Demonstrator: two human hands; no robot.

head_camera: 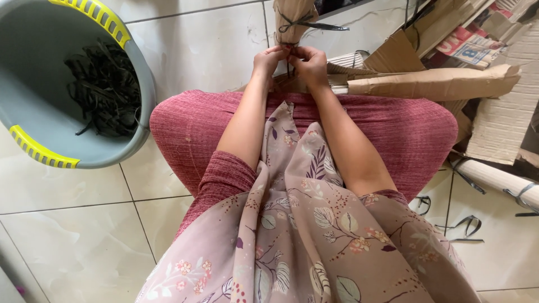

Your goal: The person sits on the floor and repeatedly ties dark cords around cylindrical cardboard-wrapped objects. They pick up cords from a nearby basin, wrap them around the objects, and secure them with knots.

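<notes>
Scarf: flowered pink cloth point(303, 224) fills the bottom centre of the frame and hangs over the lap, so both forearms pass on either side of it.
Knees: red-pink trousers point(404, 134) spread wide across the middle, which leaves room for the work in front of them.
Left hand: left hand point(268, 60), upper centre, has its fingers pinched narrow on a dark strip point(288, 68), probably to pull it tight.
Right hand: right hand point(310, 63) touches the left one, fingers also closed on the same strip.
Paper roll: brown paper roll point(293, 17) stands upright just above the hands, at top centre, already bound higher up with one dark tie point(314, 24).
Basin: grey basin point(140, 84) with yellow grips, upper left, holds more dark strips point(104, 90) within reach.
Cardboard: folded cardboard point(438, 84) lies at upper right; other tied rolls point(499, 179) lie at the right edge.
</notes>
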